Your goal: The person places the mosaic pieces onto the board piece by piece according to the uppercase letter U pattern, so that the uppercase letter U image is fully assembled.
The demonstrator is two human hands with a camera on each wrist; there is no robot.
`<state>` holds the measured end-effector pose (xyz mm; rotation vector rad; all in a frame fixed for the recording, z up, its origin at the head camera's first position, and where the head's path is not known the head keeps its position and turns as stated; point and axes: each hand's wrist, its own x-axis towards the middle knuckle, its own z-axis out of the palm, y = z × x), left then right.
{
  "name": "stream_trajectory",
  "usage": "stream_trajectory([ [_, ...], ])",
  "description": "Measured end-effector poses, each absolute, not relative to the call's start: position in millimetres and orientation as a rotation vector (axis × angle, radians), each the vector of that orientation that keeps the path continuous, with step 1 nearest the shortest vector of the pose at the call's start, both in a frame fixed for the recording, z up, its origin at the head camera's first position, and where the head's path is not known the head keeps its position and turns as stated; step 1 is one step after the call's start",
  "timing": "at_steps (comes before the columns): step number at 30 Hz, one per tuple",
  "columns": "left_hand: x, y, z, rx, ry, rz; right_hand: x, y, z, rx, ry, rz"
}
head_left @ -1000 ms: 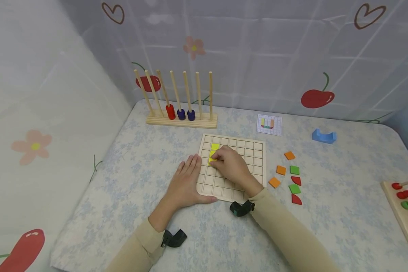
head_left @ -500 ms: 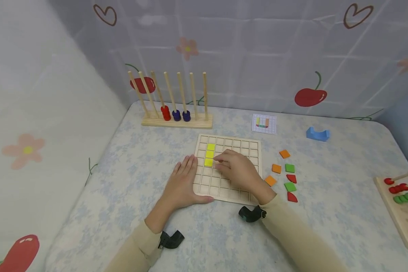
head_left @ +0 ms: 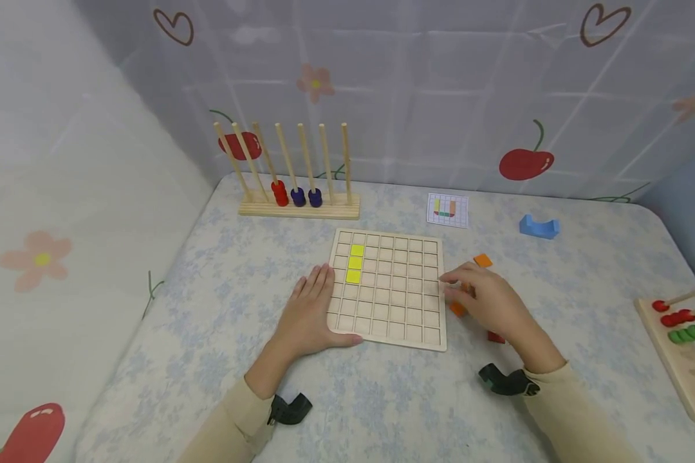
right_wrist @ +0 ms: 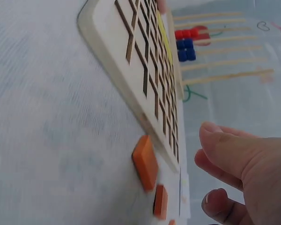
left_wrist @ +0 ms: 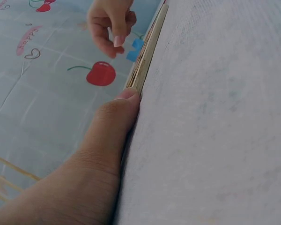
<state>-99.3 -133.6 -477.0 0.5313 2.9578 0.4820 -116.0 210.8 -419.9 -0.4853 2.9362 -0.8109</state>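
Palm down at the near left corner of the pale wooden grid board, my left hand has its fingers straight against the left side and its thumb along the front edge. Three yellow square tiles sit in a column of cells in the board's left part. My right hand hovers just right of the board, fingers loosely bent, thumb and fingertips apart with nothing between them. Under it lie an orange tile and other loose pieces, partly hidden; another orange tile and a red piece show around it.
A pattern card lies behind the board. At the back left stands a wooden peg rack with red and blue beads. A blue notched block sits at the back right, and a second bead rack at the far right.
My right hand has left the yellow tiles and moved right, off the board to above the loose pieces. The left hand stays at the board's edge. The head view has shifted slightly.
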Motion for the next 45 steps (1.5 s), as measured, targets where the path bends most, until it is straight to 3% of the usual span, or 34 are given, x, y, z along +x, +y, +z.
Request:
stream_trajectory([
  [14,-100,-135,-481,0.536,2.958,0.479,-94,281,-433,-0.371,3.100,-0.791],
  [45,-99,-135,-480,0.532,2.966,0.503,-101,302,-445,-0.395,2.978,-0.735],
])
